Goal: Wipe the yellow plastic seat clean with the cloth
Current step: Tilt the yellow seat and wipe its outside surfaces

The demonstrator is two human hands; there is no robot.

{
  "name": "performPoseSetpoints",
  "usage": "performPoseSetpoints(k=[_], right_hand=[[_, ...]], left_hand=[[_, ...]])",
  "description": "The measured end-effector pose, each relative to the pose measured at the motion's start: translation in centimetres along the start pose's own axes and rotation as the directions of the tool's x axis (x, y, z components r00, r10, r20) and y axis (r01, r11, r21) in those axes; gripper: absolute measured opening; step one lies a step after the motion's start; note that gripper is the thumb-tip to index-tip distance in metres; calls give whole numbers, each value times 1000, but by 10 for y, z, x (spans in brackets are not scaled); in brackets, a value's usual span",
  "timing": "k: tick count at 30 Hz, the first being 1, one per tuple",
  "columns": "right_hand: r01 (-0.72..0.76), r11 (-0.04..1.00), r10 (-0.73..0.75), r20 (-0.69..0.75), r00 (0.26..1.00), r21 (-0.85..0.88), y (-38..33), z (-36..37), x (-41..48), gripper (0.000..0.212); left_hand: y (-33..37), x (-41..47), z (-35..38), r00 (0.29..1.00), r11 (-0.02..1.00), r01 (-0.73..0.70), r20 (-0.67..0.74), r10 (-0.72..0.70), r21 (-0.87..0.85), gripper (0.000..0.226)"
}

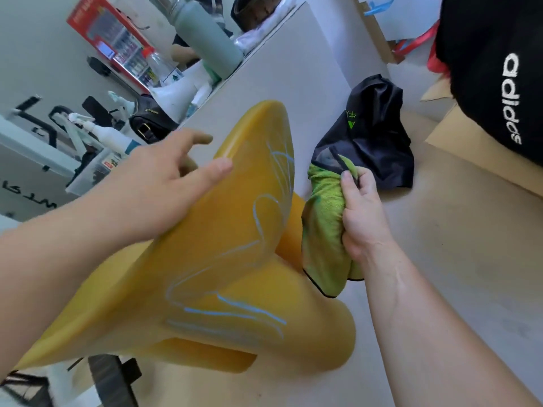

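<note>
We have the yellow plastic seat [205,259] right in the middle of the view, tilted and stretching away from us, its smooth surface crossed with pale blue scribbles [235,312]. Our left hand [158,195] lies flat on the seat's upper left side with the fingers stretched out and relaxed, thumb on the yellow surface, fingertips reaching past the far rim. Over on the other side, our right hand [361,212] has its fingers curled tight round a bunched green cloth [323,224], which hangs just beside the seat's right edge; whether it touches the plastic there, we cannot tell. So the seat sits between the two hands, the left on it, the right close alongside. Below and to the right is a pale beige floor [455,245], and on it, just beyond the cloth, a crumpled black bag [367,142] with green print. Further right, a black adidas bag [493,69] rests on flat cardboard [470,148]. Behind the seat stands a white cabinet [279,77], its top crowded: a grey-green flask [205,39], a clear bottle with a red cap [158,66], a red box [108,39]. A white spray bottle [108,136] lies at far left.
</note>
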State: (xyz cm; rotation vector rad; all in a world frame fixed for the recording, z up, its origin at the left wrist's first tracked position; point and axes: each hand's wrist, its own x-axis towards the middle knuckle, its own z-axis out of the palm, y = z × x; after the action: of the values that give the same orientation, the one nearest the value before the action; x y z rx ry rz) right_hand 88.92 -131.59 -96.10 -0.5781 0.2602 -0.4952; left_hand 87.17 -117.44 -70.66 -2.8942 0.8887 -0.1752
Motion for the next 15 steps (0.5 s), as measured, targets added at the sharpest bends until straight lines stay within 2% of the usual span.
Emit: performPoseSetpoints(k=[3,8,15], right_hand=[[27,999,-25,-36,999,41,-7,0,3,8],[28,999,-27,-41,999,41,-4,-1,3,9],[-20,999,20,-7,1000,-30,18,-4,-1,7]], left_hand=[[34,66,13,994,996,78,-82,-76,32,56],[38,109,30,997,938,60,-74,-36,342,42],[29,53,16,998,947,15,-66,6,321,36]])
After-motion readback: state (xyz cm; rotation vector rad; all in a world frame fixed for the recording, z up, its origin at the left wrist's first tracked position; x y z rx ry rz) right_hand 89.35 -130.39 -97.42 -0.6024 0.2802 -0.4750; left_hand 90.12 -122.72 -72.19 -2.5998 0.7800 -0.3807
